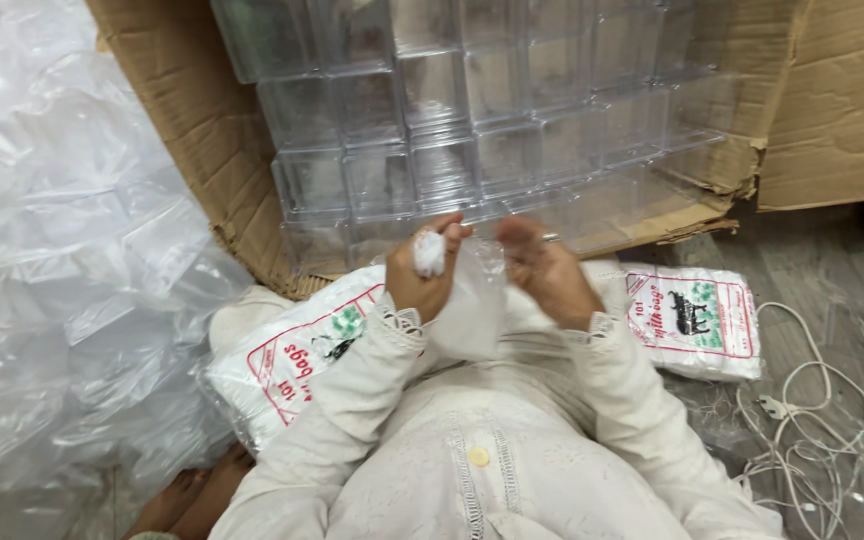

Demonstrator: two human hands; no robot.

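My left hand is closed around a small crumpled white wad and also pinches one edge of a thin clear plastic bag. The bag's other edge is pinched by my right hand, which wears a ring; the bag hangs between both hands over my lap. Just beyond my hands, a torn cardboard box holds several stacked clear plastic boxes.
Two packs of white bags with red and green print lie beside me, one at my left knee and one at my right. A heap of clear plastic bags fills the left. White cables lie tangled on the floor at the right.
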